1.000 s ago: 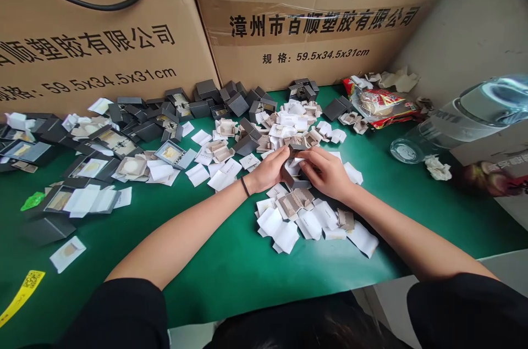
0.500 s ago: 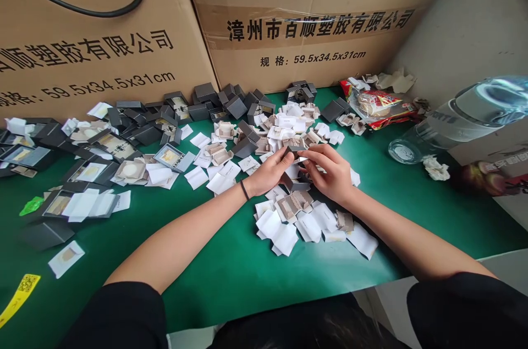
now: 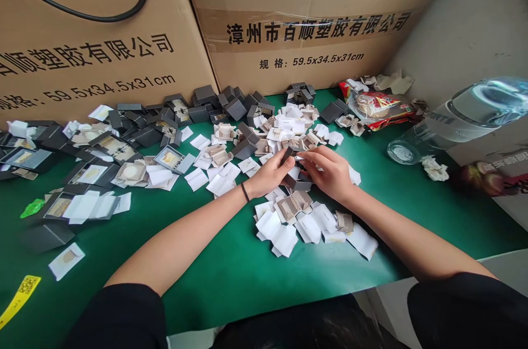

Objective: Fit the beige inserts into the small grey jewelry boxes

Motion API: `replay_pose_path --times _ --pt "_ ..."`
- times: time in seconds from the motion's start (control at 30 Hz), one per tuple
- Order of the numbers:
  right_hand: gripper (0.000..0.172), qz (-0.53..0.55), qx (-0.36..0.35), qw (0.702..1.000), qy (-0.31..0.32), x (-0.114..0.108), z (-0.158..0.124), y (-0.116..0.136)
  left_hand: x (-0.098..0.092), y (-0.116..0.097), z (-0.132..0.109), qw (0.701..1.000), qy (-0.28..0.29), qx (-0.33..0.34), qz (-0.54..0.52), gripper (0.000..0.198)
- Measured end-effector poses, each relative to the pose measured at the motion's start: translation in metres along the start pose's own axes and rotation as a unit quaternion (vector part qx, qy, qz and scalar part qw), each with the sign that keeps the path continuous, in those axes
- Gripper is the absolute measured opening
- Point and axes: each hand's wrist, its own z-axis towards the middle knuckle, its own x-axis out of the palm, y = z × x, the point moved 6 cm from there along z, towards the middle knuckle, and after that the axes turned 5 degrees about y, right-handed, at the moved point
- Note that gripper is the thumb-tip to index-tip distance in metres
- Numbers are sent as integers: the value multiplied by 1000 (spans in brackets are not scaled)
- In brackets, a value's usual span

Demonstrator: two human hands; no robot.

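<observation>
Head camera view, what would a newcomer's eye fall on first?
Probably the big cardboard boxes with bold black lettering across the back. Next, likely, the jumble of small dark boxes on the left of the green table, then the hands at a dark box near the centre.

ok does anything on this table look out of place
A red food packet lies at the back right, odd company for the small dark boxes and white paper slips. A crumpled wad beside the clear bottle could be litter too.
</observation>
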Motion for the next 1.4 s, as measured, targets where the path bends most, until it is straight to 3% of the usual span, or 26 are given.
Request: replay_pose_path --times 0.27,0.47,0.8,1.17,1.4 --pt "26 -50 -26 998 32 2 0 1 2 -3 -1 1000 0 2 30 52" --pt "26 -87 -57 995 -5 -2 -2 4 3 -5 -2 999 -1 6 49 55" --pt "20 -176 -104 978 26 -1 -1 7 5 -3 -3 995 31 -29 93 61" --pt "19 -150 -100 983 28 -1 0 7 3 -4 -3 991 17 -16 135 59" --pt "29 -98 -106 989 9 -3 -1 8 4 -3 -3 992 17 -17 121 56"
